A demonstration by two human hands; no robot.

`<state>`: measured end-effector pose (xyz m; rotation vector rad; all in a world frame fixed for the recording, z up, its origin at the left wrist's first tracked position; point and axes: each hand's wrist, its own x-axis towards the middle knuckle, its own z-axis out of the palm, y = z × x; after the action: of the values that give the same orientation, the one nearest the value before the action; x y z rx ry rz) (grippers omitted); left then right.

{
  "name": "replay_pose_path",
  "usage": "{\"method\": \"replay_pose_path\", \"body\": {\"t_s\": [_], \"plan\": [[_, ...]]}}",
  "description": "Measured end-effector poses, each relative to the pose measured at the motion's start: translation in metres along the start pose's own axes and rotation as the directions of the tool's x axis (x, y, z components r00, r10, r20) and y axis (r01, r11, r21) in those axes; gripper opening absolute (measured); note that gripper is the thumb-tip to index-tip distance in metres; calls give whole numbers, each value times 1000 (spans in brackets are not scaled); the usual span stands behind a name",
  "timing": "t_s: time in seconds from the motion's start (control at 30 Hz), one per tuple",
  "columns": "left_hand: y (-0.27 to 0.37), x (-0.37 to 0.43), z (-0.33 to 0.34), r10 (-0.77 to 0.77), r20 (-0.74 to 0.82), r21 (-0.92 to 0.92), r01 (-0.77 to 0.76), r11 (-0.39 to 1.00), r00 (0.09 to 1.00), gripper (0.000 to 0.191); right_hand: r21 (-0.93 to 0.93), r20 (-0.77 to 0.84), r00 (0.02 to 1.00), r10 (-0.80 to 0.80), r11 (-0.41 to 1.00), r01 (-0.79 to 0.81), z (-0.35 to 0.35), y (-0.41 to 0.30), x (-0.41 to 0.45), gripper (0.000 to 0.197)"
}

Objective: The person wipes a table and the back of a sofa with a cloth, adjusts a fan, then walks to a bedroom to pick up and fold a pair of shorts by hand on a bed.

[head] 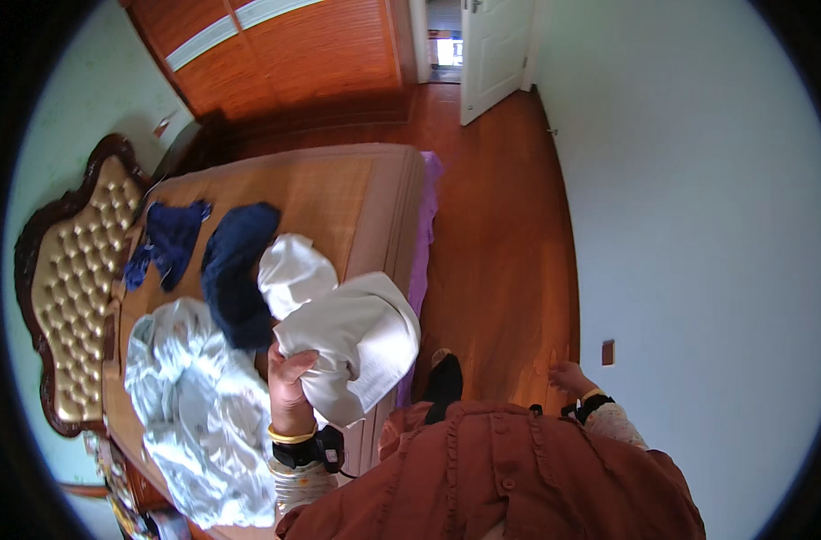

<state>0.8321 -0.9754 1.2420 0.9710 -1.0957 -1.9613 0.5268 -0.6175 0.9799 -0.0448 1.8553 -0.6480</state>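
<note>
My left hand (291, 391) grips a folded off-white cloth (356, 337) by its near left edge, thumb on top. The cloth hangs above the bed's side edge and looks soft and curled. Just beyond it, a second, crumpled white cloth (296, 270) lies on the bed. Left of that lies a long dark navy garment (238, 270), and nearer the headboard a blue garment (174, 236) is spread out. A pale blue patterned heap of fabric (201, 405) lies left of my forearm. My right hand (570, 379) hangs empty at my side near the wall, fingers loosely apart.
The bed (316, 189) has a brown mat and a gold tufted headboard (90, 270). Purple fabric (424, 229) hangs along its side. A wooden floor (498, 236) runs between bed and wall (687, 236) to an open white door (495, 61). A wooden wardrobe (316, 67) stands beyond.
</note>
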Motion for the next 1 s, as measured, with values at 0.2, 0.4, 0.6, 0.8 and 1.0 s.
{"method": "replay_pose_path", "body": {"t_s": [0.2,0.4,0.6,0.8,1.0], "plan": [[-9,185,29,-160,107,-38,165,986,981,36,466,192,966,173,850,-245,-80,6,78,10],[55,277,112,-180,202,65,171,983,963,26,-45,17,984,178,983,-177,-107,-158,183,13],[38,332,134,78,-112,198,-54,979,991,28,-233,142,990,-19,971,52,-179,-303,332,18],[-6,439,226,169,-557,214,-56,975,813,37,-613,309,854,-419,598,516,-277,-485,468,23],[-9,593,335,159,-401,143,-110,984,902,48,-186,269,943,-193,951,248,-322,-681,529,32]]}}
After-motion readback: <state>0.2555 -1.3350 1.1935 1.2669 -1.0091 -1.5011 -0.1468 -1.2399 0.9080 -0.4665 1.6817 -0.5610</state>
